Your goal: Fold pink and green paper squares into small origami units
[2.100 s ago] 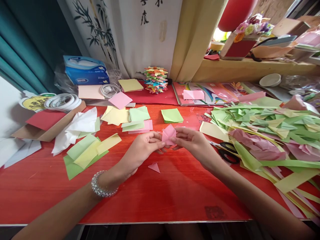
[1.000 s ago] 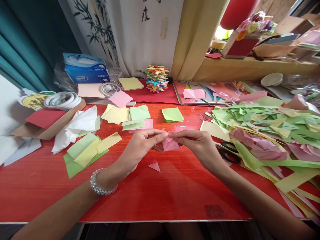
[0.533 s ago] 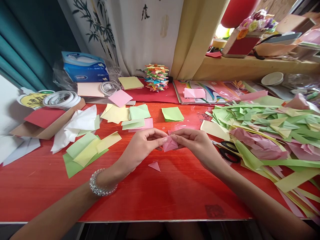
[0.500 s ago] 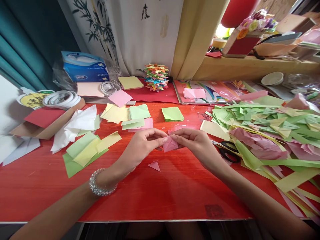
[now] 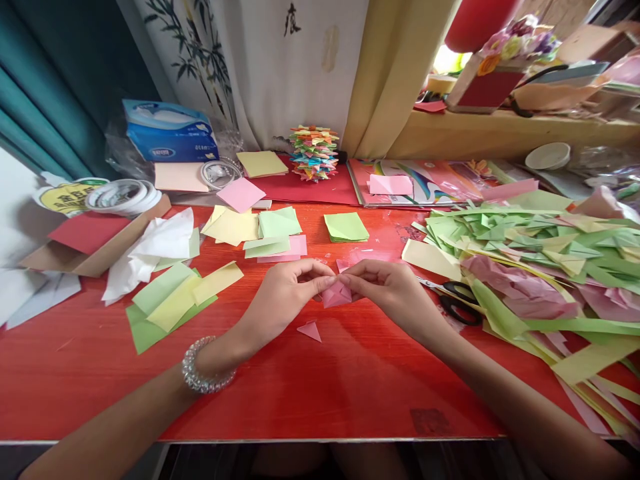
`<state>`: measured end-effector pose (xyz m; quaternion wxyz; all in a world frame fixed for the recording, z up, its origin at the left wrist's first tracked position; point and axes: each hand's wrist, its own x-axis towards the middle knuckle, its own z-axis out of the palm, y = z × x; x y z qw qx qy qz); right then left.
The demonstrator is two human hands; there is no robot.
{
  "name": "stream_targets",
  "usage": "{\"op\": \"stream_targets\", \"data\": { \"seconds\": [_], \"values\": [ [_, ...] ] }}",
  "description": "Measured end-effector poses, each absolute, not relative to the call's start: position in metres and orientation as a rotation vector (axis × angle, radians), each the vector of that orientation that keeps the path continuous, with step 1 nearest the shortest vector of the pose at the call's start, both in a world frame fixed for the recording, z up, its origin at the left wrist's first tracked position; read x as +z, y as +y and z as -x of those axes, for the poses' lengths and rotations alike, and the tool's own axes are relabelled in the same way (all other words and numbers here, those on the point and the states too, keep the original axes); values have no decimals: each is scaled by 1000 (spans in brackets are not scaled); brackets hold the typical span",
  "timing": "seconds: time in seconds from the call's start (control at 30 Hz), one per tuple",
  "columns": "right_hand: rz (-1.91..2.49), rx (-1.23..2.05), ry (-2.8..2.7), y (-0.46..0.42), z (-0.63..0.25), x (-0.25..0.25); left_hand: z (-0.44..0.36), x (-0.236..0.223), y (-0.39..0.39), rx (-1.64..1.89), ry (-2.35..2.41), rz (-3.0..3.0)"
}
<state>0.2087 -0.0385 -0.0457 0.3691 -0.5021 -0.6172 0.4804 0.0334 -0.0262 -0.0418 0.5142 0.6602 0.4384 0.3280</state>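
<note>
Between my two hands is a small piece of folded pink paper (image 5: 337,295), with crease lines on its face. My left hand (image 5: 295,288) pinches its left side between thumb and fingers, and a beaded clear bracelet (image 5: 203,365) circles that wrist. My right hand (image 5: 383,283) pinches the upper right side, thumb and forefinger close to the left ones. The far edge of the paper is partly hidden by my fingers. Just below, on the red table (image 5: 350,393), lies a small pink paper triangle (image 5: 310,331).
Black-handled scissors (image 5: 457,303) lie right of my right hand, beside a heap of green folded paper pieces (image 5: 525,233). A green paper stack (image 5: 346,227) sits beyond my hands. Loose green and yellow sheets (image 5: 175,303) lie left. A colourful paper tower (image 5: 314,153) stands behind.
Both hands keep their pinch on the pink paper. The paper has tilted slightly and my fingers have shifted a little along it. The view has moved very slightly.
</note>
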Motion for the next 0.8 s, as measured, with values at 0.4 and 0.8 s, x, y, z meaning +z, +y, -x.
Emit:
{"op": "stream_targets", "data": {
  "seconds": [0.4,0.8],
  "values": [
    [1317,1178,-1536,-37,-210,-45,-31,-43,-17,718,1012,-1435],
    [1310,1306,-1454,-35,-210,-49,-31,-50,-18,708,1015,-1550]
  ]
}}
